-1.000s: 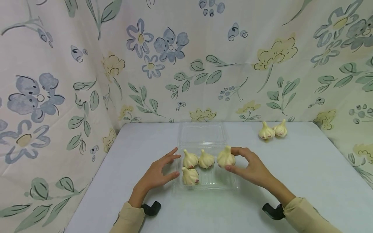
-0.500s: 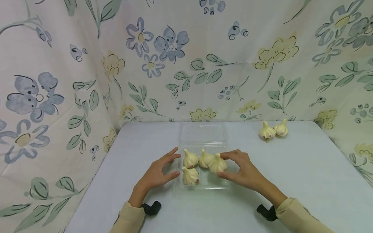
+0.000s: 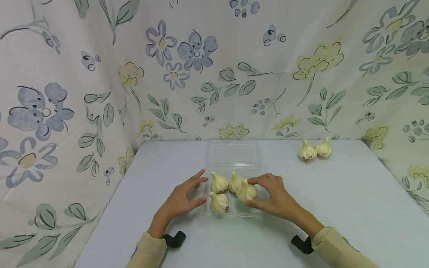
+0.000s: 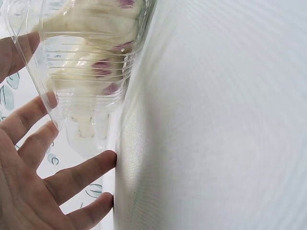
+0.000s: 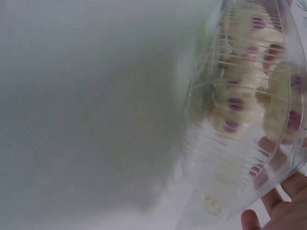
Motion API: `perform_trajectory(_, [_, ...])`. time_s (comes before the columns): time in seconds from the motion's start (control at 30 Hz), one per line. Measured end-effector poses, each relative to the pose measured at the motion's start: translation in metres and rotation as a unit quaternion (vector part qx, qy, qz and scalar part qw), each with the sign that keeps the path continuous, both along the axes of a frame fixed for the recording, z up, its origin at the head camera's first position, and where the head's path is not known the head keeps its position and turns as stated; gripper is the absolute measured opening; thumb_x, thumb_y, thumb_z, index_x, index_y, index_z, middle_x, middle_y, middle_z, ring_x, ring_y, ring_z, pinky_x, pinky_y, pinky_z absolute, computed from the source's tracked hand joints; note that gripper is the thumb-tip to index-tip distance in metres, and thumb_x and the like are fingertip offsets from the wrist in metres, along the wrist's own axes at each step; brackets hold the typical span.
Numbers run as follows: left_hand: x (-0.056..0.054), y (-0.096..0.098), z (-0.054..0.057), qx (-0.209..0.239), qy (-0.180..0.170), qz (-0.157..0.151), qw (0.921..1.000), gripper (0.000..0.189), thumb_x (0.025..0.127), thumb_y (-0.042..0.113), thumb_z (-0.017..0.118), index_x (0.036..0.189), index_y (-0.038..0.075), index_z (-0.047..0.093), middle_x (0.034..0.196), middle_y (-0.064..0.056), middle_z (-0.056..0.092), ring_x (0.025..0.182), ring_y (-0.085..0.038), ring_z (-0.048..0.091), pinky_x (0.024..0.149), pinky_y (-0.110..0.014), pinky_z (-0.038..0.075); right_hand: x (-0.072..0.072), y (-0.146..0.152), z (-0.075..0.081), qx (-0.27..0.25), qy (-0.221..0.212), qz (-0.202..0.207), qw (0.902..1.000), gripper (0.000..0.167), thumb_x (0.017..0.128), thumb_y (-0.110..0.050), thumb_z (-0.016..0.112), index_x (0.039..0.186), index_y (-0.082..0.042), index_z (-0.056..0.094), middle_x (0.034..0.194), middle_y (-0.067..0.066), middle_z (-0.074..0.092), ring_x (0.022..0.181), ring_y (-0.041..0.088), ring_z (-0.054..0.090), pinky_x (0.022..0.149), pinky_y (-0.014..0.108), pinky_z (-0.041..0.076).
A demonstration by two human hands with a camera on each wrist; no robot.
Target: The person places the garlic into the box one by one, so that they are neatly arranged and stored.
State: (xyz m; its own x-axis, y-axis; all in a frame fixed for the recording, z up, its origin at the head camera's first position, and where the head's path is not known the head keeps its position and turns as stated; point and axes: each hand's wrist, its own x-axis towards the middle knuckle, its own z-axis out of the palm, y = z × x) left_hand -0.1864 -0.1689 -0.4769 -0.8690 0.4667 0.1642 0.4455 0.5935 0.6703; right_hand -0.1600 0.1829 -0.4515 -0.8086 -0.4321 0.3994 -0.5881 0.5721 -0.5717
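Note:
A clear plastic clamshell box [image 3: 242,209] lies on the table with its lid laid back. Inside it on the left sit two garlic bulbs, one [image 3: 219,183] behind the other [image 3: 219,203]; a third bulb [image 3: 234,182] stands at the back middle. Between thumb and fingers my right hand [image 3: 276,197] holds another garlic bulb [image 3: 246,192], low over the box's right half and overlapping the third. Whether it touches the box floor cannot be told. My left hand [image 3: 182,197] is at the box's left side, fingers spread; in the left wrist view fingertips touch the rim [image 4: 53,108].
Two more garlic bulbs, one [image 3: 307,151] beside the other [image 3: 323,148], sit at the table's back right. The raised lid [image 3: 233,153] lies behind the box. A floral cloth [image 3: 201,93] hangs behind and left of the white table [image 3: 167,160].
My right hand has carried its garlic bulb left and down, from the box's right edge to in front of the back middle bulb. The left hand has stayed put.

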Motion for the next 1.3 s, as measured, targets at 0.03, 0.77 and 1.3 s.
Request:
perform_trajectory(0.03, [0.000, 0.000, 0.000, 0.000, 0.000, 0.000, 1.0000, 0.062, 0.092, 0.036, 0.074, 0.149, 0.023, 0.053, 0.168, 0.014, 0.029, 0.133, -0.030, 0.060, 0.111, -0.062, 0.042, 0.000, -0.001, 0.000, 0.002, 0.003, 0.000, 1.0000, 0.056, 0.076, -0.040, 0.089, 0.126, -0.025, 0.067, 0.122, -0.010, 0.069, 0.114, 0.011, 0.052, 0.098, 0.047, 0.027])
perform_trajectory(0.77, [0.000, 0.000, -0.001, 0.000, 0.000, 0.001, 1.0000, 0.063, 0.092, 0.036, 0.075, 0.149, 0.024, 0.053, 0.168, 0.014, 0.029, 0.134, -0.029, 0.059, 0.111, -0.063, 0.041, -0.002, -0.013, -0.006, 0.042, -0.003, 0.013, 0.9991, 0.055, 0.078, -0.042, 0.088, 0.126, -0.027, 0.068, 0.116, -0.011, 0.069, 0.112, 0.013, 0.053, 0.105, 0.062, 0.023])
perform_trajectory(1.3, [0.000, 0.001, 0.000, -0.002, 0.002, 0.000, 1.0000, 0.063, 0.092, 0.038, 0.074, 0.149, 0.024, 0.053, 0.168, 0.015, 0.028, 0.134, -0.029, 0.060, 0.111, -0.063, 0.041, -0.004, -0.023, -0.004, 0.103, 0.001, 0.006, 0.9947, 0.055, 0.073, -0.046, 0.089, 0.122, -0.026, 0.073, 0.105, -0.006, 0.070, 0.105, 0.017, 0.052, 0.104, 0.065, 0.027])
